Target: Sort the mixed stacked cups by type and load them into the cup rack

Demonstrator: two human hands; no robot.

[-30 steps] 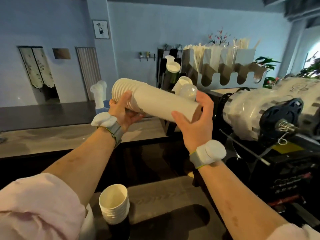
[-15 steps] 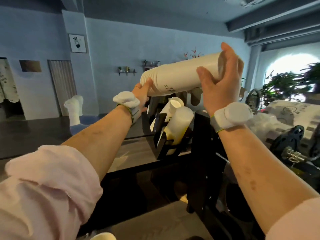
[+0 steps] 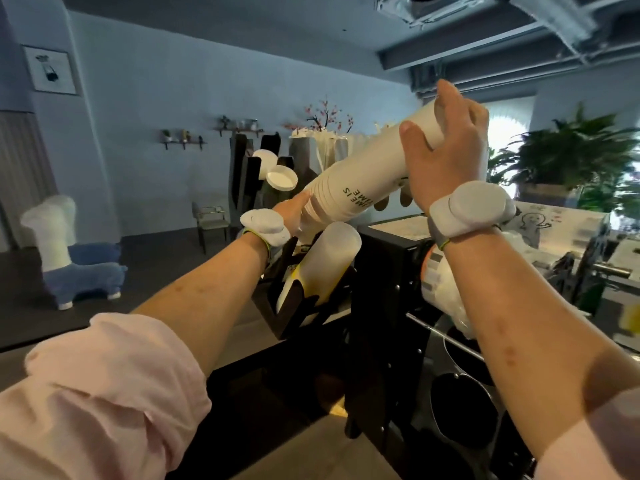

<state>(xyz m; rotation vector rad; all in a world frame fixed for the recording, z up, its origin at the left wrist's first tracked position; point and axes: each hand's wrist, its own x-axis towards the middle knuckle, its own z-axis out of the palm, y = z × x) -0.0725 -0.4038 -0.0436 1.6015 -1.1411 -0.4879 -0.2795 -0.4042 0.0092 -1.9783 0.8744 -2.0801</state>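
Observation:
I hold a long stack of white paper cups [image 3: 367, 180] with black lettering, tilted with its rim end down to the left. My left hand [image 3: 292, 213] grips the lower rim end; my right hand [image 3: 446, 154] wraps the raised bottom end. The lower end hangs just over the black cup rack [image 3: 294, 317], whose slanted slots hold a frosted plastic cup stack [image 3: 327, 258] and, farther back, white cup stacks [image 3: 282, 176].
A black machine block [image 3: 388, 278] stands right of the rack, with round holes [image 3: 464, 410] in a dark panel below it. A film-sealing machine with a printed roll [image 3: 561, 230] sits at the right. Straw holders [image 3: 325, 147] stand behind; wooden counter [image 3: 322, 452] below.
Both hands lifted the paper cup stack up and forward over the rack, then tilted its left rim end down toward the slots. The camera tipped upward, so the cups on the near counter left view.

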